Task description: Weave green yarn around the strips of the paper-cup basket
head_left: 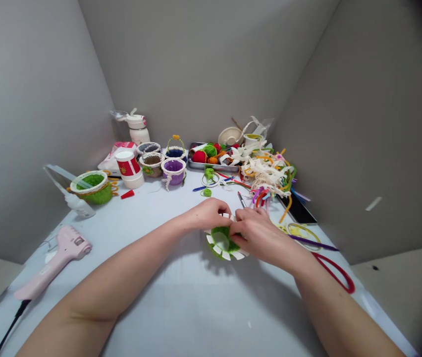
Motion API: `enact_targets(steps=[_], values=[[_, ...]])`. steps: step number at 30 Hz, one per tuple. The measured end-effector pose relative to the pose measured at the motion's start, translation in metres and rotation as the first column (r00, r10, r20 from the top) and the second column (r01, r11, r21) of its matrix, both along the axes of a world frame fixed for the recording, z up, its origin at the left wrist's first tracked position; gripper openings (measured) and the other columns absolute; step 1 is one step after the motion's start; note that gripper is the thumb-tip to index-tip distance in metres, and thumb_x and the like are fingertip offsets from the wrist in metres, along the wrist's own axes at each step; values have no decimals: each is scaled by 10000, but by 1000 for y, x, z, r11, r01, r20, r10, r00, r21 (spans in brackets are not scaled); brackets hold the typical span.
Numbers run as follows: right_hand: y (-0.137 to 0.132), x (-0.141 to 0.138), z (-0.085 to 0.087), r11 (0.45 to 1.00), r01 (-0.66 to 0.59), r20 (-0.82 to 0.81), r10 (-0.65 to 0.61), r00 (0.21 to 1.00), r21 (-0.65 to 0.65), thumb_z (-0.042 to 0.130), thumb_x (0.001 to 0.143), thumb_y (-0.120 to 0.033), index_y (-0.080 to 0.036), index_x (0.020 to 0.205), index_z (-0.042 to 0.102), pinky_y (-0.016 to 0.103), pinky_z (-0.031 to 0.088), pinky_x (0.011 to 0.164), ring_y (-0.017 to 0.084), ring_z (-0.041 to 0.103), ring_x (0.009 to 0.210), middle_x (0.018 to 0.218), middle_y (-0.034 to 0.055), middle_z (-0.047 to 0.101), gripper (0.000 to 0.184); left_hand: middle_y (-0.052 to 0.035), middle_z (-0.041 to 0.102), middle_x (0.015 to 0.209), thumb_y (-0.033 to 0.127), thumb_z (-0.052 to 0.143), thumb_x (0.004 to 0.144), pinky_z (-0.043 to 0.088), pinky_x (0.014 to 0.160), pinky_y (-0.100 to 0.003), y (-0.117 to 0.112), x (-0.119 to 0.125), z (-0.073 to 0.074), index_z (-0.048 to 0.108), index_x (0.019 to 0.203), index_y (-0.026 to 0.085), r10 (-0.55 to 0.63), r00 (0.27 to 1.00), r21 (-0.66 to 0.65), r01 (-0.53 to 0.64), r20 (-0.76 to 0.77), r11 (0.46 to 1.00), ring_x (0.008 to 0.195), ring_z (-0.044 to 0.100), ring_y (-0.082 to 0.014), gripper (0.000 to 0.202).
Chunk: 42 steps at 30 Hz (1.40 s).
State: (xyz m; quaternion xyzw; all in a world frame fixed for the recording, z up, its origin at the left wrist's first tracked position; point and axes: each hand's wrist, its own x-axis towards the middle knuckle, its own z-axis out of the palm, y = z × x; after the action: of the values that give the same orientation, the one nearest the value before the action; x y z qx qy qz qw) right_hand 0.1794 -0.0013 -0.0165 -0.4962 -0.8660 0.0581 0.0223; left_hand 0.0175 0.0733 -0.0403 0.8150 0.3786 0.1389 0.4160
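A small paper cup [226, 256] with a green inside and white cut flaps spread round its rim sits at the middle of the table. My left hand [211, 214] pinches the far left part of that rim, its fingers bent and close together. On the far right part, my right hand [253, 232] is closed with fingertips against the flaps. Both sets of fingertips nearly meet and hide part of the cup's far side. Beyond the hands lie small bits of green yarn [207, 192] and a pen [241, 200].
At left rest a pink glue gun [60, 260], a white glue bottle [79, 204] and a green basket [99, 197]. Small finished baskets [174, 173] and a tray [214, 167] of yarn balls stand behind. Tangled scraps [266, 171], a phone [300, 210] and red-handled scissors [339, 277] lie right.
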Motion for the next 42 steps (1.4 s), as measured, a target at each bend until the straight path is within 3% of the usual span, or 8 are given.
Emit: enact_targets(steps=[6, 11, 15, 20, 25, 30, 36, 42], values=[[-5, 1, 2, 1000, -18, -42, 18, 999, -11, 575, 848, -207, -225, 730, 707, 326, 275, 747, 191, 489, 812, 766, 41, 547, 177, 26, 610, 684, 321, 641, 660, 343, 579, -211, 1, -1, 0, 683, 765, 136, -45, 999, 45, 46, -23, 998, 661, 484, -112, 217], [-6, 28, 12, 999, 28, -191, -23, 981, 23, 548, 891, -289, -233, 853, 696, 315, 329, 761, 177, 535, 794, 804, 38, 596, 163, 20, 643, 731, 356, 680, 642, 361, 600, -215, 1, -1, -2, 699, 823, 151, -19, 999, 41, 20, -28, 999, 676, 519, -116, 274], [1, 48, 11, 998, 69, -290, -62, 955, 12, 493, 907, -308, -211, 862, 695, 280, 366, 673, 168, 540, 737, 776, 49, 627, 229, 18, 646, 727, 383, 678, 644, 368, 597, -221, 2, -2, -4, 702, 819, 157, -19, 1000, 49, 20, -22, 999, 666, 525, -119, 287], [9, 59, -1, 986, 45, -347, -100, 933, -163, 504, 870, -300, -194, 828, 697, 249, 390, 616, 149, 537, 677, 765, 38, 651, 224, 6, 662, 759, 383, 672, 645, 375, 597, -220, 1, -1, -4, 696, 826, 152, -5, 999, 24, 6, -37, 1000, 687, 538, -128, 294], [20, 58, -27, 916, -16, -358, -141, 923, -401, 499, 819, -274, -170, 769, 683, 228, 401, 578, 145, 545, 650, 715, 11, 654, 217, 8, 650, 759, 367, 660, 653, 374, 585, -215, 2, -2, -3, 683, 822, 153, -10, 1000, 21, 10, -25, 1000, 681, 530, -122, 274], [27, 44, -49, 915, 46, -453, -241, 858, -400, 499, 725, -183, -147, 775, 669, 226, 412, 582, 175, 584, 701, 748, 12, 689, 181, 13, 603, 708, 287, 583, 670, 360, 548, -203, 4, -9, 10, 649, 786, 149, -66, 992, -13, 65, -106, 998, 642, 503, -110, 191], [26, 32, -52, 939, 73, -468, -233, 853, -335, 525, 685, -165, -131, 730, 647, 224, 413, 595, 202, 593, 749, 735, 19, 691, 134, -5, 640, 826, 224, 552, 651, 374, 566, -200, 1, -14, 18, 637, 892, 170, -104, 972, 7, 108, -211, 994, 713, 543, -128, 261], [25, 28, -53, 951, 62, -472, -205, 857, -302, 553, 700, -204, -122, 726, 632, 213, 399, 582, 191, 580, 726, 746, 24, 694, 117, -27, 641, 913, 334, 659, 646, 432, 637, -208, 2, -4, 9, 631, 1012, 162, -22, 999, -42, 20, -43, 999, 786, 571, -141, 405]])
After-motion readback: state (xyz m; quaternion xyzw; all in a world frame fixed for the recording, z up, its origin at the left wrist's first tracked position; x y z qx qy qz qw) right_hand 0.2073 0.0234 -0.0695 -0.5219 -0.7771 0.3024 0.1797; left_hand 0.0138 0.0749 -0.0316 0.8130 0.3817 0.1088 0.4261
